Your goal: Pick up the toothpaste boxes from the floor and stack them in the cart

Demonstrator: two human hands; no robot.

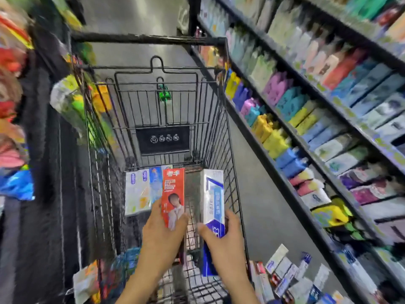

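Both hands reach into the black wire shopping cart (221, 119): the left hand (163, 235) grips a red-orange toothpaste box (173, 189), the right hand (223, 244) clasps a white-and-blue toothpaste box (213, 198), a bare strip of basket between them. Pale boxes (142, 191) lie flat against the cart's left wall. More toothpaste boxes (282, 273) lie on the grey floor (258, 216) just right of the cart, below stocked shelves (328, 119).

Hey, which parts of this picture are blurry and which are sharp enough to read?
Head view: the shelves of coloured packs at the right edge smear with motion blur and wide-angle stretch; the centre is sharper, where the left hand holds the red toothpaste box over the black wire cart.
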